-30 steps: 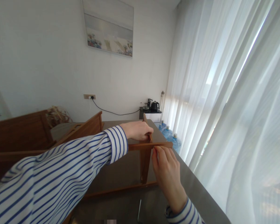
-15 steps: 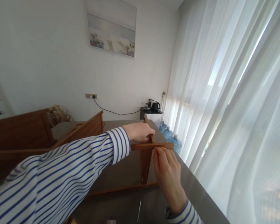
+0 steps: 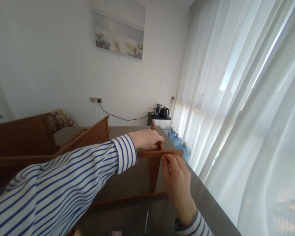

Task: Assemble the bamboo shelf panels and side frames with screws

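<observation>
A brown wooden furniture frame (image 3: pixel 147 154) lies across the grey table, its near rail running sideways to a free end at the right. My left hand (image 3: pixel 148 139) reaches over this rail and is wrapped round a crosswise wooden board (image 3: pixel 160 146) where it meets the rail. On the near side of the same joint, my right hand (image 3: pixel 177 175) has thumb and forefinger pinched against the rail's face; what they hold, if anything, is too small to make out. Below lies a thin metal rod (image 3: pixel 146 222) on the tabletop.
More wooden panels (image 3: pixel 88 136) stand at the left. The grey table (image 3: pixel 211 203) ends at its right edge beside white curtains (image 3: pixel 211 98). Blue water bottles (image 3: pixel 185 151) sit on the floor beyond, near a small cabinet (image 3: pixel 162 123) bearing a black kettle (image 3: pixel 164 111).
My right thumb and forefinger have shifted slightly at the rail, with a small gap now showing between the fingers. My left hand keeps its hold.
</observation>
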Demonstrator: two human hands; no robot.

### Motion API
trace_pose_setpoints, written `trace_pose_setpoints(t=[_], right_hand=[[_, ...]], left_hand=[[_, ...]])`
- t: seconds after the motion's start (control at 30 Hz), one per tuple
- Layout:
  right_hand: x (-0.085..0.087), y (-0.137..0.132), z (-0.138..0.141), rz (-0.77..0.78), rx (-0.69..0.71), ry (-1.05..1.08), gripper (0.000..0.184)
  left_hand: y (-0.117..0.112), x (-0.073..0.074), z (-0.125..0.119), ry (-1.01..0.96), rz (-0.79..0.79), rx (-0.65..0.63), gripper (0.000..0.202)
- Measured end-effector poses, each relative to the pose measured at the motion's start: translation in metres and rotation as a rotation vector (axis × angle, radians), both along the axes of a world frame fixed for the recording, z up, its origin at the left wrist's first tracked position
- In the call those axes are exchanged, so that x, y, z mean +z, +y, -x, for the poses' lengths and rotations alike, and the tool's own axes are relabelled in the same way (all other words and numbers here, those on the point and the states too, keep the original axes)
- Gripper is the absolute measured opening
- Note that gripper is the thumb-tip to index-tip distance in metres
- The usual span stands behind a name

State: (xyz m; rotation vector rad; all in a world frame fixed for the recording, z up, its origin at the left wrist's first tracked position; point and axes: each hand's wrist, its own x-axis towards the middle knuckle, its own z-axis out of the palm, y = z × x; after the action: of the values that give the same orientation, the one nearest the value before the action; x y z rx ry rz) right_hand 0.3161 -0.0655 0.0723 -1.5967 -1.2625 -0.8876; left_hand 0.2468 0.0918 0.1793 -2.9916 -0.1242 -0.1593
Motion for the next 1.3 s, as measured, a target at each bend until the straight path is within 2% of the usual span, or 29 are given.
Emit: trace_pose_setpoints(t=[0.53, 0.83, 1.1, 1.3], right_hand=[[0.001, 0.001, 0.0, 0.026, 0.008, 0.082, 0.022], [-0.003, -0.001, -0.002, 0.058, 0.036, 0.101, 0.019], [-0.015, -0.022, -0.002, 0.062, 0.029, 0.089, 0.015], [-0.026, -0.037, -0.004, 0.132, 0.05, 0.11, 0.012]], left_hand=[[0.001, 0.0, 0.001, -0.02, 0.039, 0.006, 0.013], [0.004, -0.002, 0.001, -0.031, 0.04, -0.032, 0.013], [0.004, -0.002, 0.001, -0.011, 0.034, -0.016, 0.015], [0.002, 0.0, 0.002, -0.03, 0.039, -0.018, 0.011]])
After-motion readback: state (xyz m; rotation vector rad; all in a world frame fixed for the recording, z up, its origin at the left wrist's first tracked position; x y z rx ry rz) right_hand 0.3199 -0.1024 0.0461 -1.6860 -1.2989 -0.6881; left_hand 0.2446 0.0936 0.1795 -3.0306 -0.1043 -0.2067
